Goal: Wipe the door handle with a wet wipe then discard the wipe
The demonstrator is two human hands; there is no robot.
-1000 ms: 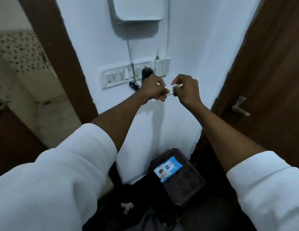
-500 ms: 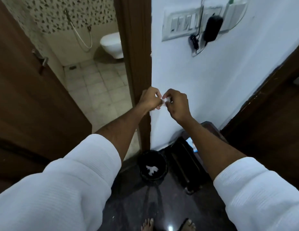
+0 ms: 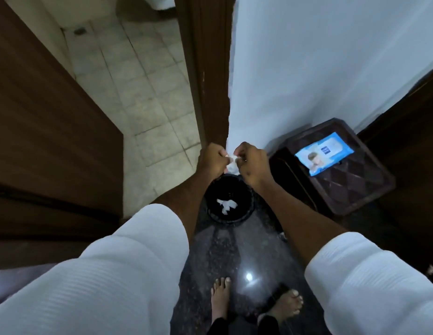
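Looking straight down here, both arms are stretched out in white sleeves and the two fists meet right above a small black bin (image 3: 228,201) on the dark polished floor (image 3: 225,252). The left hand (image 3: 211,162) and right hand (image 3: 253,165) are both pinched shut on the same little white wet wipe (image 3: 231,160), which is scrunched up between the fingertips, so only a small bit of it shows in the gap between the knuckles. The wipe sits just past the far rim of the bin from this angle, held in the air, not touching it. Down inside the bin there's already a crumpled white scrap (image 3: 226,205) lying on the bottom. Off to the right, near the wall, a dark brown stool (image 3: 355,187) carries a blue wipes pack (image 3: 324,153) lying flat on top. Left side is a brown door (image 3: 53,141) open onto a tiled bathroom floor (image 3: 150,93). Bare feet show at the bottom edge.
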